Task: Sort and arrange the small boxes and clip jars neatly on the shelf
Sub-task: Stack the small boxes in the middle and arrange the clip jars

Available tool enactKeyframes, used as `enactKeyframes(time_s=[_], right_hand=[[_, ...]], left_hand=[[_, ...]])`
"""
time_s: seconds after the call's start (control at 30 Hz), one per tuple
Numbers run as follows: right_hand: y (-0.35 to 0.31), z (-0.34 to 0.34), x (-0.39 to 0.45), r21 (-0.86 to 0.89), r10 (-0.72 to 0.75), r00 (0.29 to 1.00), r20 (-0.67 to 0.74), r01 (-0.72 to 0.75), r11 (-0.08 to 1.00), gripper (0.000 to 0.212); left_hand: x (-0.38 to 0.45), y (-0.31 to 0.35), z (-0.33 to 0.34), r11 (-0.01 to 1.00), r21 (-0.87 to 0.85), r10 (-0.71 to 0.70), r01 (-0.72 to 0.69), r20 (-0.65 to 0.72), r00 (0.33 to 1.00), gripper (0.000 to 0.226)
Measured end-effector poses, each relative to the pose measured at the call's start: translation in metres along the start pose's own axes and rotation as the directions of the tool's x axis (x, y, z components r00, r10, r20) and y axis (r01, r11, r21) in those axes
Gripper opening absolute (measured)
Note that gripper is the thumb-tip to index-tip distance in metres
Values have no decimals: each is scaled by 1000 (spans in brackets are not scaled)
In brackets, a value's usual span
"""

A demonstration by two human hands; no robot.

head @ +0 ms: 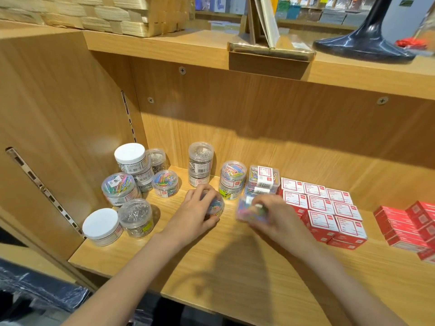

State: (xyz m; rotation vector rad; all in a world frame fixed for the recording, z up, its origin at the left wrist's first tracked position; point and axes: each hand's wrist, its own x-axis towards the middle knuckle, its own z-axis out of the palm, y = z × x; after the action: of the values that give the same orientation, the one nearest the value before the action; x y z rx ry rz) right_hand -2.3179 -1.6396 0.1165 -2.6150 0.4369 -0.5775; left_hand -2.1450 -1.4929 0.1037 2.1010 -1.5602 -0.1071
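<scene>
The wood-grain shelf fills the frame; at centre the left hand grasps a round clear jar, and the right hand grasps a clear plastic box.

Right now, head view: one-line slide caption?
Left hand grips a round clip jar, right hand holds a clear box on the shelf.

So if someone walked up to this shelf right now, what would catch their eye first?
Probably the two hands mid-shelf: the left hand grips a round jar of coloured clips, and the right hand holds a clear box of coloured clips, blurred. Next, the block of red and white boxes at right, and the jar cluster at left.
</scene>
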Motion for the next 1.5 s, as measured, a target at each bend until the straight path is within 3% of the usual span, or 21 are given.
enactKeyframes(time_s=[0.07,0.13,0.23,0.33,0.43,0.53,0.67,0.97,1.17,1.33,1.5], right_hand=[[2,-21,10,52,25,984,-175,-16,999,37],[7,-38,23,21,43,964,-261,-39,999,33],[20,-43,41,-105,45,979,-200,-67,992,33],[27,-34,45,-158,67,982,-176,-95,983,33],[28,-38,34,-114,72,966,-247,-103,988,33],[33,-41,24,-120,83,982,-173,-104,987,38],[35,-40,23,-167,43,987,-158,-69,984,43],[39,-42,13,-149,20,985,-173,-46,988,43],[40,-46,16,-181,-21,983,-180,-12,983,39],[38,-46,20,-199,-32,978,-208,-10,980,33],[31,-48,20,-256,-71,954,-291,-6,967,28]], left_hand=[[0,-1,3,998,56,-5,7,-39,999,41],[3,4,4,993,117,4,8,-109,994,42],[9,23,7,998,23,61,-58,-165,984,41],[16,44,16,978,-201,29,-50,-107,994,47],[25,62,24,922,-380,-57,68,42,998,59],[37,68,30,828,-521,-148,205,149,978,68],[48,68,43,800,-544,-197,254,162,967,68],[51,61,51,777,-587,-161,226,161,974,71],[55,57,48,646,-703,-176,297,241,954,73],[51,56,51,697,-664,-161,272,225,961,84],[39,61,38,832,-538,-109,138,86,990,64]])
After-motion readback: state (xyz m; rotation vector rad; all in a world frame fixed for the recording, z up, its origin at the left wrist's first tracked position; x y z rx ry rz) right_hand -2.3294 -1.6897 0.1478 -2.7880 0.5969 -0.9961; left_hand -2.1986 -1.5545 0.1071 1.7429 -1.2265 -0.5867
